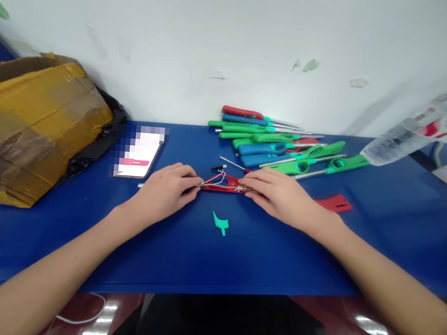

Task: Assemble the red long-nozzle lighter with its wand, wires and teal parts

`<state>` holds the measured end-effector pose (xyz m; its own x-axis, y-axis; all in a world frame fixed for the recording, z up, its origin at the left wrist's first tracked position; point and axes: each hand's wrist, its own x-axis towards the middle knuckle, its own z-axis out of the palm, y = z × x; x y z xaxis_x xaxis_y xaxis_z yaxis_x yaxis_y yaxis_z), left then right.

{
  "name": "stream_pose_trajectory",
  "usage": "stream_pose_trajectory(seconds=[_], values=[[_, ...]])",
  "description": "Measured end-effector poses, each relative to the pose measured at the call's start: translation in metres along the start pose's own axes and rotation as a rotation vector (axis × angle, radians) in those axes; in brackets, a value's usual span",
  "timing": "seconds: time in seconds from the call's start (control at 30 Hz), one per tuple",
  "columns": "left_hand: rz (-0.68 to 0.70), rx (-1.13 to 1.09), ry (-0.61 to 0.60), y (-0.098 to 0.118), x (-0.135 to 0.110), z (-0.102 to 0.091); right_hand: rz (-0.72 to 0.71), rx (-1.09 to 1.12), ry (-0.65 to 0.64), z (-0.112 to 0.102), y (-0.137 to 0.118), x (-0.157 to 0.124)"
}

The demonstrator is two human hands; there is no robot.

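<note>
Head view: the left hand (163,193) and right hand (279,195) stand apart, both closed on opposite ends of an opened red lighter shell (222,184) with white wires. A teal plastic piece (220,223) lies between and just nearer the wrists, a red casing half (334,203) sits right of the right hand, and a heap of green and blue lighters (282,151) lies ahead of it.

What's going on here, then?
A person is holding an opened red utility lighter, its wires exposed, between the left hand and the right hand on a blue table. A red plastic casing piece lies to the right, a small teal plastic piece lies in front, and a pile of green, blue and red lighters lies beyond.
</note>
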<state>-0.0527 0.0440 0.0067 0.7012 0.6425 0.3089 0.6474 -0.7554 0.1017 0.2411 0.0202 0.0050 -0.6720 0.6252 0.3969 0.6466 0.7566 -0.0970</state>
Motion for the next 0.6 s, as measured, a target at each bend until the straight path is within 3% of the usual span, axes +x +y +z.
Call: stream_pose_trajectory(seconds=[0.17,0.37,0.6], values=[[0.022,-0.056,-0.08,-0.008,0.001,-0.003,0.044,0.025,0.004,0.002,0.003,0.003],[0.072,-0.175,0.061,0.001,0.001,0.007,0.059,0.098,-0.027,0.0,0.003,0.004],[0.079,-0.243,0.09,0.002,0.002,0.014,0.098,0.149,-0.014,0.003,0.005,0.005]])
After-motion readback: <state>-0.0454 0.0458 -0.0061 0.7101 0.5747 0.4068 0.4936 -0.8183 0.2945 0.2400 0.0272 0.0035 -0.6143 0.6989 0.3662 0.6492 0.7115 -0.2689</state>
